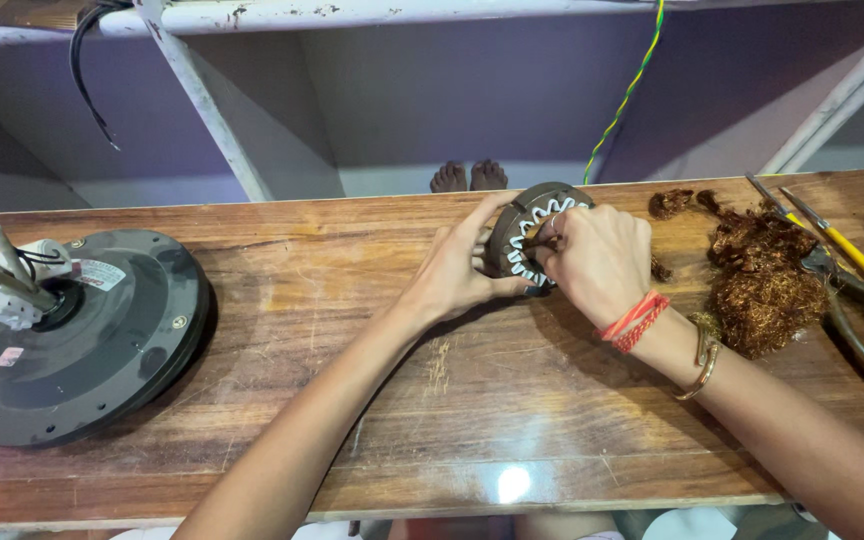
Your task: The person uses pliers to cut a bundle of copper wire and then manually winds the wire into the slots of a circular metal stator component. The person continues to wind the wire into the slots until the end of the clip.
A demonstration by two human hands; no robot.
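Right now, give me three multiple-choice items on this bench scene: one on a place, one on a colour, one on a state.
1. Where does the tangled copper wire lie?
A. right of the hands
B. on the fan motor housing
C. on the floor

2. What colour are the threads on the right wrist?
A. green
B. red
C. white

3. How is the round stator held?
A. lying untouched
B. tilted up on the bench between both hands
C. hung from the cable

Key: 1 A, the pile sits beside the pliers. 2 B, red bands show. 3 B, left hand and right hand grip it.
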